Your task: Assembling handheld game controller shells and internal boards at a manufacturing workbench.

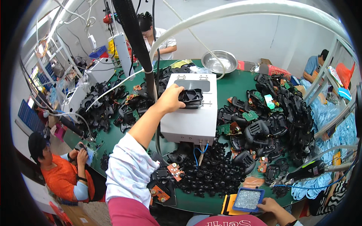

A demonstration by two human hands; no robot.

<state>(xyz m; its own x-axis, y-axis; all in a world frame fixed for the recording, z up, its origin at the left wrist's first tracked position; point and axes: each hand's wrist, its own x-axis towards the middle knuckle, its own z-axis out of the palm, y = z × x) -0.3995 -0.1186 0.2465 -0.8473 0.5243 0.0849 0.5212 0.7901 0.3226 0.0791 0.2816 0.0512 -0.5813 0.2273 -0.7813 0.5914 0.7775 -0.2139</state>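
**A crowded workshop around a round green counter**

Plain white walls (249, 34) close the room in, lit bright and even. In the middle stands a big round green-topped counter (235, 84). A curved white tube frame (241, 9) arches overhead, with cables hanging from it. On the left a white metal rack (56, 49) carries wires and small boxes. Pale floor (56, 141) shows beside the seated worker in the orange shirt (56, 173). Another person (160, 39) sits at the far side.

Green table (233, 81) under heaps of black plastic shells (279, 124); grey-white box (190, 122) with a dark window, black part (191, 98) on top. Left sleeve (128, 169) white with faint pink print. Blue tray (247, 199) of silvery bits, green and orange circuit boards (249, 115).
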